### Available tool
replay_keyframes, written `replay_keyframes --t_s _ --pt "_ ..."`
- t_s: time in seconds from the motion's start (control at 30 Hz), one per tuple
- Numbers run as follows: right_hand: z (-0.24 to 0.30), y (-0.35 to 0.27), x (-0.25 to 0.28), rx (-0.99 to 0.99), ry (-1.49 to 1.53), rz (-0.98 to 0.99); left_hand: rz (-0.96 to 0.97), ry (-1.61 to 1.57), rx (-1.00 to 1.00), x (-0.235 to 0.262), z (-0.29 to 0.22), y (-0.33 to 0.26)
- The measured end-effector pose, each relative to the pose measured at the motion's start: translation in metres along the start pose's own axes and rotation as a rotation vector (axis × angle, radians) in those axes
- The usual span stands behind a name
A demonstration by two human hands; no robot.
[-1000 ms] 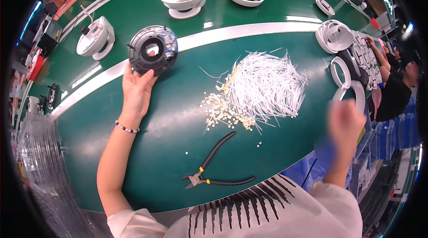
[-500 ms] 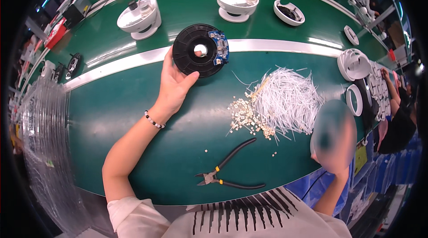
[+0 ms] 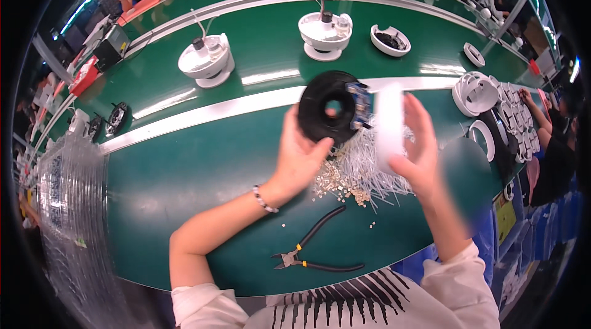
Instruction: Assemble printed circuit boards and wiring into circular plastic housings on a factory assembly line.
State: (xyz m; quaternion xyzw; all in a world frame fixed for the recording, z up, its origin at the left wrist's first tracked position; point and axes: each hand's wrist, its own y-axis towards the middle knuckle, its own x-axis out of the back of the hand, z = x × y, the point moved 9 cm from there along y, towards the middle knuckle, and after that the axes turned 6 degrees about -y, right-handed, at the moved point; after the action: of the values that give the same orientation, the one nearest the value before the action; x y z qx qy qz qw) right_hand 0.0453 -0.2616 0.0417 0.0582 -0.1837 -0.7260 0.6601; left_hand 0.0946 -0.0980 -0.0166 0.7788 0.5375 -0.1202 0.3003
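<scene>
My left hand is closed on the lower rim of a black round plastic plate with a hole in its middle. A small blue circuit board sits at the plate's right edge. Just to the right, my right hand grips a white ring-like part, seen edge-on and smeared by motion. A narrow gap separates the two parts. Both are held above a heap of thin white strips and several small cream connector pieces.
Side cutters with black handles lie spread near the front edge. Two white bowl-shaped units stand beyond the metal strip. Clear plastic trays are stacked at left; white rings and housings lie at right, near another person's arm.
My left hand has moved right and down with the black plate. My right hand has come from the right edge to beside it, now bringing the white part. The view has shifted slightly.
</scene>
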Motion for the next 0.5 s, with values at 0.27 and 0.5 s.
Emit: replay_keyframes --t_s 0.27,0.5 --pt "-0.014 0.031 -0.048 0.042 -0.170 0.087 0.325 -0.475 0.476 -0.023 -0.012 -0.001" --pt "0.002 0.017 -0.078 0.203 -0.459 0.307 -0.069 -0.562 0.577 -0.001 0.001 0.012"
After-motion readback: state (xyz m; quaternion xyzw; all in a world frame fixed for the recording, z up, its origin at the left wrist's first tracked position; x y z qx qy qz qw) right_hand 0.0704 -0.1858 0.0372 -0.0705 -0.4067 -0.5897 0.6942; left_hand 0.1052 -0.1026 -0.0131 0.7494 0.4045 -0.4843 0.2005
